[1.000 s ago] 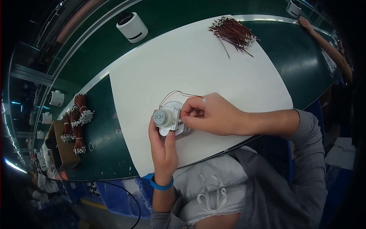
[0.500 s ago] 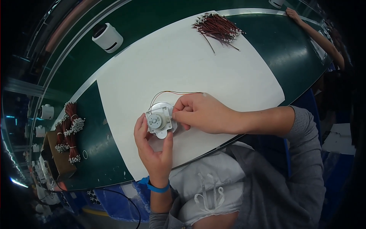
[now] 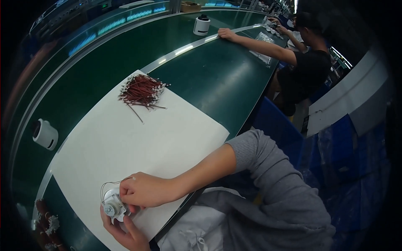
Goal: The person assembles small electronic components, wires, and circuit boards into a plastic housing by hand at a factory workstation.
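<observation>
A white plastic assembly (image 3: pixel 111 208) with a round motor-like part sits in my left hand (image 3: pixel 127 235). My left fingers and thumb grip it from below and both sides. A thin wire (image 3: pixel 103 188) loops up from the assembly and over to the back of my right hand (image 3: pixel 146 190). My right fingers are pinched together against the assembly's right side; what is between them is hidden. Under both hands lies a white sheet (image 3: pixel 121 144). On its far part rests a loose pile of dark red wires (image 3: pixel 143 90) with white connectors.
Bundled red wires (image 3: pixel 47 224) lie at the lower left. White cylindrical devices stand along the green conveyor, one at left (image 3: pixel 45 134) and another farther off (image 3: pixel 202 26). At far right a co-worker (image 3: pixel 312 62) reaches an arm over the green table (image 3: pixel 209 79). Blue bins (image 3: pixel 276 121) stand to the right.
The view has swung toward the right, so the sheet, hands and wire pile now appear farther left. The co-worker's body has come into view. My hands keep their hold on the assembly.
</observation>
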The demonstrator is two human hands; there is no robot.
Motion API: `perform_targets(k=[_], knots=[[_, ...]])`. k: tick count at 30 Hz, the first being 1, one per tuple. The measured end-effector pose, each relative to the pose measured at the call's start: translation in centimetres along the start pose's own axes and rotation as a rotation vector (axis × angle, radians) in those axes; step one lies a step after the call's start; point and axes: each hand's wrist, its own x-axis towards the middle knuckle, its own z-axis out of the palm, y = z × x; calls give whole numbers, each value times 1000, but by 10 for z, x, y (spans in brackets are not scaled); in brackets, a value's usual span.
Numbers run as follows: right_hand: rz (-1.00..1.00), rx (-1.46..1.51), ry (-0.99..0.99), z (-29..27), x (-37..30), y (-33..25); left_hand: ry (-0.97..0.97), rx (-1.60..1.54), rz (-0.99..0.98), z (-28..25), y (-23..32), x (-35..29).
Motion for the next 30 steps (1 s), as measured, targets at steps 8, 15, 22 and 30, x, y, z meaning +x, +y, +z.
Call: perform_targets(k=[8, 15, 22, 30], knots=[[-110, -222, -31, -28, -9, 0, 0, -26, 64, 5, -12, 4], [-387, -775, -102, -8, 6, -4, -221, 99, 153, -11, 23, 12], [-435, -691, -85, -5, 8, 3, -315, 314, 202, -28, 31, 1], [-373, -736, -111, -6, 1, 1, -145, 387, 147, -72, 36, -19]])
